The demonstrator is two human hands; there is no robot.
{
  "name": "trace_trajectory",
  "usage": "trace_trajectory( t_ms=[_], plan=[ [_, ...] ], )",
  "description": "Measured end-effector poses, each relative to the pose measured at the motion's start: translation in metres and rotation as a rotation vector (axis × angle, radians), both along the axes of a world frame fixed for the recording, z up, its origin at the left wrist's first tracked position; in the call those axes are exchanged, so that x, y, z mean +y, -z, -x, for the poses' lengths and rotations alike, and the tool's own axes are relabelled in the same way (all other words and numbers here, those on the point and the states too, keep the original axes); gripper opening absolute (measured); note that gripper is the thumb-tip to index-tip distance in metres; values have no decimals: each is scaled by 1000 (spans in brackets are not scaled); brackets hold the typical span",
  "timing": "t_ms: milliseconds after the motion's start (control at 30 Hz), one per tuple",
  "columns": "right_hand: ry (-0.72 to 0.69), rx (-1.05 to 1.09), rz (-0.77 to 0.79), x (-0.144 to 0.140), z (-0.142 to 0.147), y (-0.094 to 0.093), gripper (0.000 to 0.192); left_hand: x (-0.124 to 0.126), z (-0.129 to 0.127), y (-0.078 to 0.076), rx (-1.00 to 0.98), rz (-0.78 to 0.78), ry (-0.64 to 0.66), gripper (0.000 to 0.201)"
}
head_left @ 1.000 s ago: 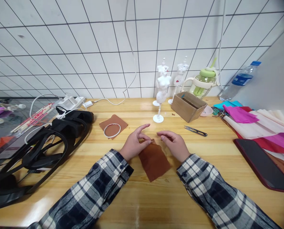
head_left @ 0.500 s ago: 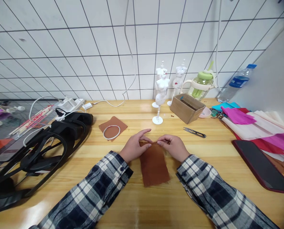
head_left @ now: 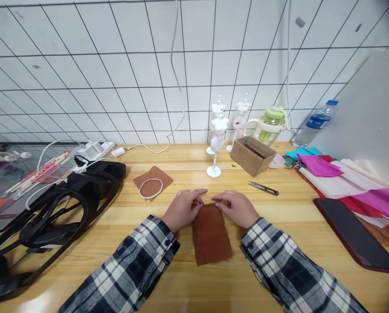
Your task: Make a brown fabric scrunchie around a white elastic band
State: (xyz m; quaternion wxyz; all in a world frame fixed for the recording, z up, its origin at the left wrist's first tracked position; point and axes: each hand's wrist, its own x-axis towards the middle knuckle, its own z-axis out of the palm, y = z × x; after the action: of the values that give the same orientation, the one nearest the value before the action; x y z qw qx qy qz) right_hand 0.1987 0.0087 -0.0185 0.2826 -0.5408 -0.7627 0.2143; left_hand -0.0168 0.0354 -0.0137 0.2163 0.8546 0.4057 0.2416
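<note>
A brown rectangle of fabric [head_left: 211, 237] lies flat on the wooden table [head_left: 188, 287] in front of me. My left hand [head_left: 182, 210] pinches its far left corner. My right hand [head_left: 237, 208] pinches its far right corner. Both hands rest on the table, thumbs and fingertips close together at the cloth's far edge. Both sleeves are dark plaid. A second brown fabric piece [head_left: 155, 175] lies farther left with a white ring [head_left: 150, 188] on it.
White mini mannequins [head_left: 216, 132] stand behind, beside a cardboard box [head_left: 252, 155], thread snips [head_left: 263, 188], a green-lidded jug [head_left: 270, 125] and a water bottle [head_left: 313, 123]. Coloured paper sheets [head_left: 351, 180] and a dark phone [head_left: 357, 237] lie right. Black headgear [head_left: 60, 204] with cables fills the left.
The cloth has turned from slanted to square in front of me. Both hands have closed onto its far corners and drawn slightly nearer. The camera view tilted up a little.
</note>
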Motion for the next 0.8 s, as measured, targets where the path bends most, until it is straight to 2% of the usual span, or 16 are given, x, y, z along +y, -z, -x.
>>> trace_trajectory(
  t_ms=[133,333,500,633,767,800],
  plan=[
    [-9,-18,21,1,-2,3,17,-1,1,-1,-15,-1,7,48],
    [91,31,8,3,-7,7,16,-1,5,-4,66,-40,-57,51],
    [56,50,-14,4,-9,8,16,-1,3,-3,100,-56,-76,57],
    [31,47,-7,5,-10,8,16,0,2,-1,114,-36,-98,53],
    [52,16,35,4,-11,10,44,1,4,1,111,-53,-124,50],
    [54,-4,39,4,-10,11,45,1,4,1,107,-57,-124,49]
  ],
)
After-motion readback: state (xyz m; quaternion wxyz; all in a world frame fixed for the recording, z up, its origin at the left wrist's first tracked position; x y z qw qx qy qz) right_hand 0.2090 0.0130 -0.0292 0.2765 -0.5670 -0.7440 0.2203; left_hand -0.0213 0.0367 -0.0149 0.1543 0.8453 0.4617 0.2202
